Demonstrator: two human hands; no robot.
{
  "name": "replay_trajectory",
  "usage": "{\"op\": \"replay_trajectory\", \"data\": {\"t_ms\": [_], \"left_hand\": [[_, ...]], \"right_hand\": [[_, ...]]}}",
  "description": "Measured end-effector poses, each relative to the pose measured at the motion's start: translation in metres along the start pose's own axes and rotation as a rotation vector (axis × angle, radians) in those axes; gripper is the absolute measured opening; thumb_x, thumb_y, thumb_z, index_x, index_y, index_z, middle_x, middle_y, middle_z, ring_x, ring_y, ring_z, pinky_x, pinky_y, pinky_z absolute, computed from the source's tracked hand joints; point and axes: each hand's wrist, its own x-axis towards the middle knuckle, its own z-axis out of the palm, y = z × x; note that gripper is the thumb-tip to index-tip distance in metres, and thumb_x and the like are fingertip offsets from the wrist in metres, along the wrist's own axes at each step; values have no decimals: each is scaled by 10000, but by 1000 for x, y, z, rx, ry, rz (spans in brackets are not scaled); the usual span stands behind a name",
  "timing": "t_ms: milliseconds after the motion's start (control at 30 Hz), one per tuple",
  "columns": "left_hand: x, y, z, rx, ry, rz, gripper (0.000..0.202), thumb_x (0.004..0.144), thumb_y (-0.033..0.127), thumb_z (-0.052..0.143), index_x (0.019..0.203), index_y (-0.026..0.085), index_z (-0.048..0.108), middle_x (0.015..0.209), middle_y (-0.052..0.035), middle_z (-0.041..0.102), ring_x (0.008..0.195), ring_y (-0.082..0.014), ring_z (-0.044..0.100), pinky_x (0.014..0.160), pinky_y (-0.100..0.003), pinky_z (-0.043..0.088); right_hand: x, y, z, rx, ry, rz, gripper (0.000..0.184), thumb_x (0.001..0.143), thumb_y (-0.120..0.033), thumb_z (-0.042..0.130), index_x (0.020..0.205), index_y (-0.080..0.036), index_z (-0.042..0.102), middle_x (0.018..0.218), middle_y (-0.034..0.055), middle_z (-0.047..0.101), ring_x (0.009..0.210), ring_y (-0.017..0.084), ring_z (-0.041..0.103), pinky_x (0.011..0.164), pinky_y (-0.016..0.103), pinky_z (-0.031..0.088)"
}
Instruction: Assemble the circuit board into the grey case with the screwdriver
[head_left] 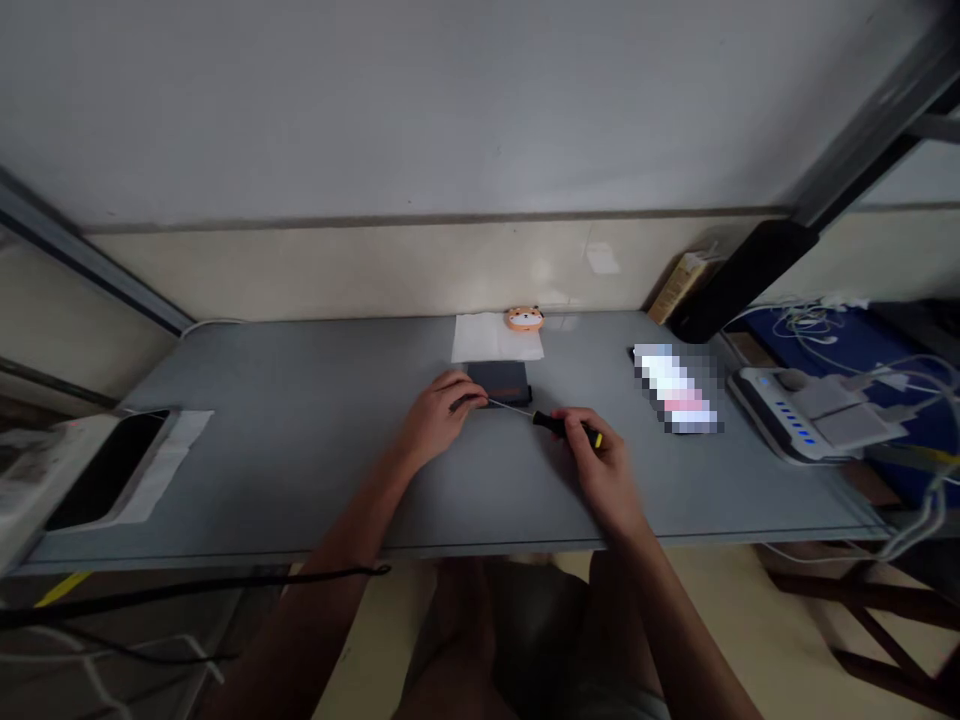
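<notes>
A small dark flat device (500,380) lies on the grey table (300,440), near the middle. My left hand (439,415) rests at the device's left edge, fingers curled against it. My right hand (600,465) is closed round a screwdriver (559,424) with a black and yellow handle. Its thin shaft points left and its tip meets the device's front edge by my left fingertips.
Behind the device lie a white sheet (495,338) and a small orange animal figure (524,319). A blurred-out object (679,390) and a white device with blue lights (795,420) and cables sit at the right. A white tray (112,470) stands at the left edge.
</notes>
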Motion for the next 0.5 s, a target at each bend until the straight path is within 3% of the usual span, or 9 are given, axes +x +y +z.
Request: {"op": "replay_trajectory", "data": {"t_ms": [133, 233, 367, 500], "left_hand": [[4, -3, -8, 19, 86, -93, 189, 1019, 309, 600, 951, 247, 765, 938, -35, 710, 848, -189, 659, 830, -322, 572], [20, -12, -17, 75, 127, -148, 167, 993, 313, 633, 945, 253, 781, 920, -33, 715, 810, -187, 646, 818, -321, 563], [57, -34, -24, 158, 71, -179, 124, 943, 298, 692, 913, 245, 800, 908, -46, 716, 820, -206, 652, 799, -333, 543], [83, -54, -18, 158, 14, -179, 127, 912, 267, 700, 839, 233, 797, 851, -43, 711, 752, -197, 646, 754, -324, 542]], "right_hand": [[0, 0, -1, 3, 16, 18, 413, 899, -631, 600, 903, -240, 732, 802, 34, 715, 754, 206, 637, 720, 338, 512], [0, 1, -1, 15, 44, 26, 426, 894, -640, 600, 888, -233, 727, 817, 43, 719, 755, 208, 636, 720, 341, 512], [0, 3, -1, 24, 52, 30, 447, 882, -655, 602, 868, -225, 724, 809, 50, 714, 758, 211, 637, 721, 341, 516], [1, 4, 0, 21, 78, 51, 457, 866, -661, 614, 867, -219, 732, 777, 46, 707, 756, 213, 646, 713, 336, 516]]}}
